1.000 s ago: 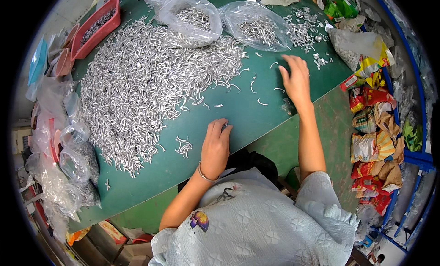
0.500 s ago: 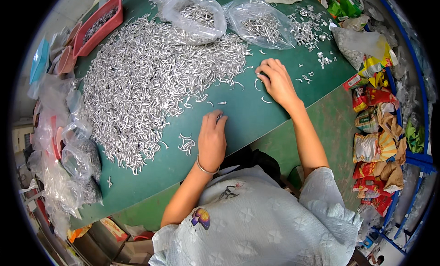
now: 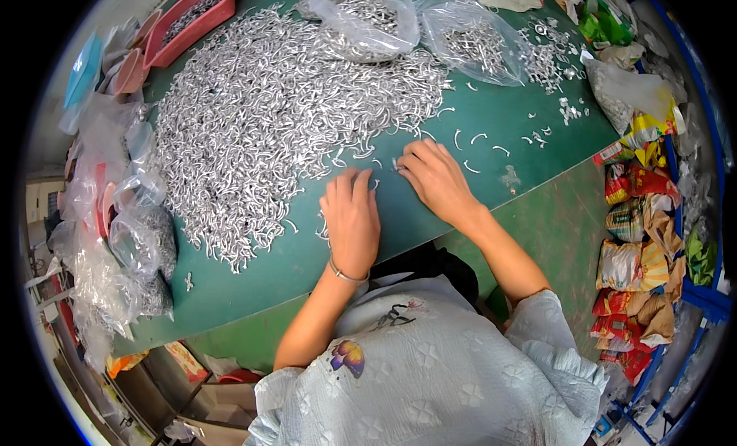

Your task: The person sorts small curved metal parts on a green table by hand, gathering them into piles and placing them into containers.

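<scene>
A wide pile of small curved silver metal pieces (image 3: 246, 123) covers much of the green table (image 3: 238, 308). At the pile's near edge, my left hand (image 3: 353, 219) lies palm down, fingers stretched forward and slightly apart. It partly covers a few loose pieces; one curved piece (image 3: 322, 229) shows beside it. My right hand (image 3: 437, 181) is close by on the right, its fingers curled and pinched around a small silver piece (image 3: 396, 163), which is blurred at the fingertips. Several single curved pieces (image 3: 470, 166) lie to the right of this hand.
Clear plastic bags of metal pieces (image 3: 368, 20) (image 3: 480, 47) stand behind the pile. A pink tray (image 3: 188, 28) is at the far left, above filled plastic bags (image 3: 142, 239). Smaller scraps (image 3: 549, 58) lie far right. Packed bags (image 3: 633, 265) line a blue rack (image 3: 710, 300).
The view has shifted, moving the scene rightward. My right hand has come left and nearer, toward my left hand. My left hand has spread its fingers and moved over the loose group of pieces.
</scene>
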The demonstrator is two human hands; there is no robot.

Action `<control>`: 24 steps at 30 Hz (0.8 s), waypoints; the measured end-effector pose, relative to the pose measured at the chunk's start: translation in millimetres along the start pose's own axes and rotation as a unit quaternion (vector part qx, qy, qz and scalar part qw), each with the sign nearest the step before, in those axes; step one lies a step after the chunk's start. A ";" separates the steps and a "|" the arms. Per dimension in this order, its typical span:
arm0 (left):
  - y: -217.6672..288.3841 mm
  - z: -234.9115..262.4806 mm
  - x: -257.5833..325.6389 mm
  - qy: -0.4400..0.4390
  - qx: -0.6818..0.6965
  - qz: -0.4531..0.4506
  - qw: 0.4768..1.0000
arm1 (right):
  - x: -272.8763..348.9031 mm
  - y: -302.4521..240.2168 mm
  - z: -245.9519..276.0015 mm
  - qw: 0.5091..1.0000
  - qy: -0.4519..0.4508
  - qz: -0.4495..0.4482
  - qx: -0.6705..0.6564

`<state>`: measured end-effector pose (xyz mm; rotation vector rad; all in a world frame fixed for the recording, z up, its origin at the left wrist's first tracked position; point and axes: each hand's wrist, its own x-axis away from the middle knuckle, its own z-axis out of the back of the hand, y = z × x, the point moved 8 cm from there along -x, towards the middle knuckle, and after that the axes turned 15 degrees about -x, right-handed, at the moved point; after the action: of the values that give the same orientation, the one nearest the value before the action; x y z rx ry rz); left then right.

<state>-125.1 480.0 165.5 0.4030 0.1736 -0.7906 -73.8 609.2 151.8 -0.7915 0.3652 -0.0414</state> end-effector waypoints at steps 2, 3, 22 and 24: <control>-9.5 8.2 10.1 -0.007 0.012 0.017 1.000 | 3.5 -0.2 -1.0 1.000 -0.004 -0.006 -0.011; -13.8 10.8 12.9 -0.010 0.018 0.026 0.999 | 5.0 -2.0 3.2 1.000 0.009 -0.009 -0.027; -14.1 4.9 24.6 -0.009 0.034 -0.004 0.999 | -13.5 -11.6 -23.9 0.995 -0.023 0.004 -0.094; -12.3 -4.6 18.7 -0.005 0.064 -0.004 0.998 | -7.6 -9.8 -23.0 0.994 -0.064 0.000 -0.088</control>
<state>-121.0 461.9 152.2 0.5196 0.1167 -0.8145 -87.7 587.8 146.2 -0.9625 0.2502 0.0421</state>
